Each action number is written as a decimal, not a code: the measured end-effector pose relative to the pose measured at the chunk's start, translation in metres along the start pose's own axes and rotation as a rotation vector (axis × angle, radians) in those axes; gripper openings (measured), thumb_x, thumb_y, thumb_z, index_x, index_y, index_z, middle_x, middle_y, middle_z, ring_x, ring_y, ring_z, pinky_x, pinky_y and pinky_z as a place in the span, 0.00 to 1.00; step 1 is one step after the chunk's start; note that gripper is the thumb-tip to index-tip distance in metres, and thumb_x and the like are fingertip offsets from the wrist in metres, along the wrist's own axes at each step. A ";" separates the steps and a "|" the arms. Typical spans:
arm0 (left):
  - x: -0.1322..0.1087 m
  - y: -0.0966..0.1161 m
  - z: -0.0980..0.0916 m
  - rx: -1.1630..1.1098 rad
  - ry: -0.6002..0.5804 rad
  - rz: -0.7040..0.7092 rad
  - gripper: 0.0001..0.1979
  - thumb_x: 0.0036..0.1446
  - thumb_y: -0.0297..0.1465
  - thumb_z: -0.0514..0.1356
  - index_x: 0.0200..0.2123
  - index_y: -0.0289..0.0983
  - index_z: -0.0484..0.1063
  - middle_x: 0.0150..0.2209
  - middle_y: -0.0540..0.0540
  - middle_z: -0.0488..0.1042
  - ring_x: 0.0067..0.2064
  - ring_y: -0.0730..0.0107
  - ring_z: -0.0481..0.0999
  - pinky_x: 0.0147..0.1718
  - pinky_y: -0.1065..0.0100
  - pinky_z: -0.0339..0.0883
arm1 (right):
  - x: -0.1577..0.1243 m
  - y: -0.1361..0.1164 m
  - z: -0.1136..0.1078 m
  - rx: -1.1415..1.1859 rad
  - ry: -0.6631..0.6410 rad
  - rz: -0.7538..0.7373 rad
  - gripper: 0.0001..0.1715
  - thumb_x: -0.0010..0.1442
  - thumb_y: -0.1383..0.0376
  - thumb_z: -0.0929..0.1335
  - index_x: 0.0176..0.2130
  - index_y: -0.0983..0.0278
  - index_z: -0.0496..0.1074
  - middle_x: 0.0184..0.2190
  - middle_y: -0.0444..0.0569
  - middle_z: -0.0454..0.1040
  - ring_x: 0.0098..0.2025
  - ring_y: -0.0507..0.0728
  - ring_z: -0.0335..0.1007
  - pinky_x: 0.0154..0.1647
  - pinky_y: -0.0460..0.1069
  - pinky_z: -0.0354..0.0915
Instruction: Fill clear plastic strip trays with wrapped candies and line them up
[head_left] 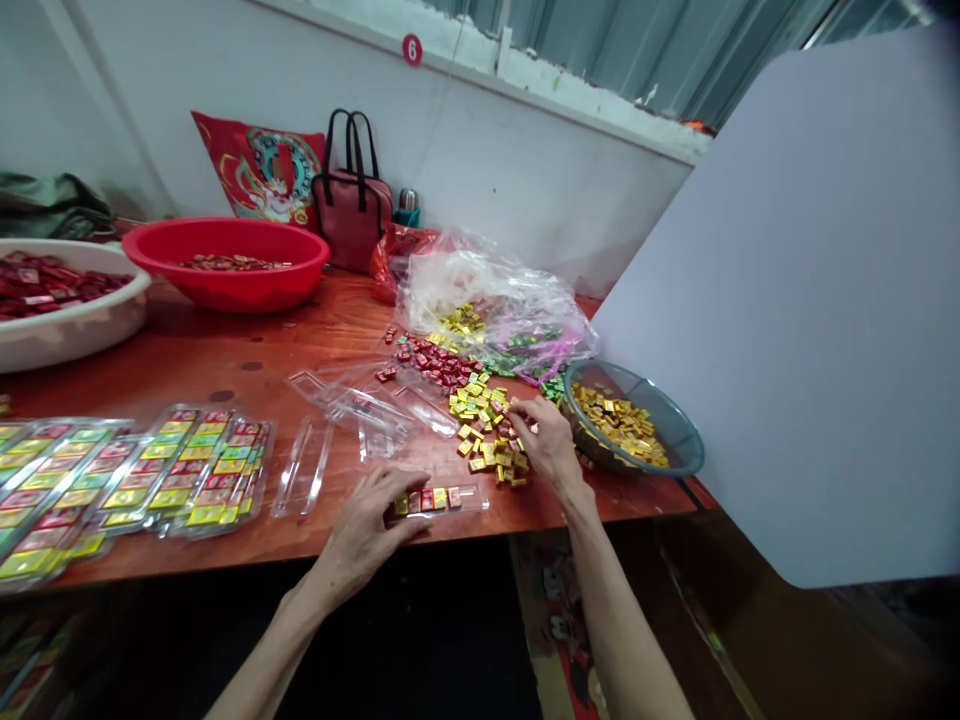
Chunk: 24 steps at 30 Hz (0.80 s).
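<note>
My left hand (373, 518) rests at the table's front edge, fingers curled against a narrow clear plastic tray (439, 499) that holds a few yellow and red wrapped sweets. My right hand (546, 440) reaches into a loose pile of yellow, red and green wrapped sweets (484, 420) on the wooden table (225, 360); its fingertips are pinched together at the pile, and what they hold is too small to make out. Empty clear trays (352, 410) lie just beyond my left hand.
Filled sweet packs (187, 465) lie stacked at the left. A grey bowl of gold sweets (630, 420) sits at the right, a clear plastic bag (495, 305) behind the pile. A red basin (229, 262), white basin (67, 300), handbag (351, 205) and white board (810, 300) surround.
</note>
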<state>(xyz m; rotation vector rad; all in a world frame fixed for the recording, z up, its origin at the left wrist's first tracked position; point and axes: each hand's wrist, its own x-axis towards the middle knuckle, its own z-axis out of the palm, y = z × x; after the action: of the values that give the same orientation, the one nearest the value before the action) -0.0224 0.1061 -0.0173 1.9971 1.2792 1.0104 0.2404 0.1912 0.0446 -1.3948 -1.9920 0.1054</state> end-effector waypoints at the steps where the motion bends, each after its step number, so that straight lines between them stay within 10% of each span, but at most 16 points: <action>1: 0.000 0.000 0.000 -0.001 -0.003 -0.002 0.19 0.55 0.35 0.64 0.51 0.43 0.70 0.46 0.44 0.73 0.48 0.58 0.71 0.46 0.57 0.68 | 0.010 0.002 0.004 -0.041 -0.039 -0.021 0.10 0.63 0.66 0.64 0.35 0.63 0.75 0.32 0.49 0.72 0.36 0.56 0.65 0.39 0.49 0.60; 8: 0.001 0.002 -0.001 -0.017 0.014 -0.002 0.19 0.54 0.34 0.65 0.50 0.43 0.71 0.45 0.45 0.74 0.47 0.58 0.71 0.45 0.58 0.68 | 0.057 0.004 0.036 -0.414 -0.451 -0.140 0.10 0.62 0.66 0.65 0.36 0.61 0.78 0.37 0.50 0.74 0.41 0.55 0.66 0.38 0.47 0.56; 24: 0.000 -0.001 0.000 -0.020 0.014 0.005 0.22 0.52 0.35 0.67 0.51 0.43 0.70 0.47 0.44 0.74 0.49 0.57 0.70 0.47 0.56 0.67 | 0.097 0.003 0.048 -0.401 -0.678 -0.104 0.11 0.55 0.69 0.69 0.38 0.62 0.80 0.36 0.49 0.80 0.36 0.55 0.72 0.31 0.45 0.57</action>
<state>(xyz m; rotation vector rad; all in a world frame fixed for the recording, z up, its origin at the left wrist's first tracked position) -0.0231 0.1071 -0.0183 1.9821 1.2675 1.0377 0.1980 0.2901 0.0542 -1.6439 -2.7596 0.1529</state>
